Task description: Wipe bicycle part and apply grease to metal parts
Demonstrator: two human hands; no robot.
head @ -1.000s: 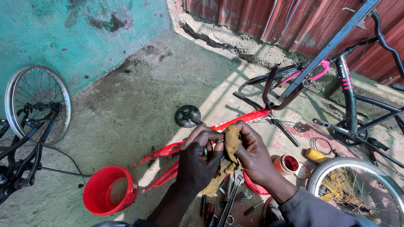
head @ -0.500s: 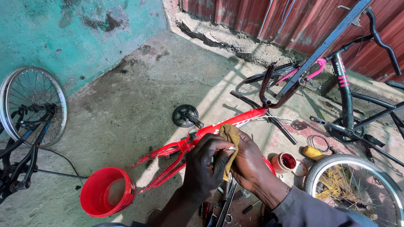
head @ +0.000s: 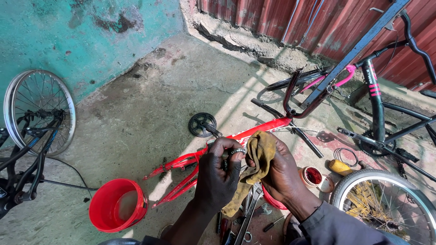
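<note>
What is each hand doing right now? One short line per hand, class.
Left hand: closed on a small metal ring, pinched at the fingertips.
Right hand: closed on a yellow-brown rag.

Premises: an open-air bicycle repair yard on a rough concrete floor point(head: 150, 104), bounded by a teal plastered wall point(head: 68, 36) and rust-red corrugated metal sheeting point(head: 327, 22). A stripped red bicycle frame point(head: 254, 134), loose spoked wheels point(head: 43, 111), hand tools point(head: 247, 213) and a red plastic bucket point(head: 116, 211) lie about.

red bucket point(head: 117, 212), bicycle wheel point(head: 40, 111), crank point(head: 203, 124)
</note>
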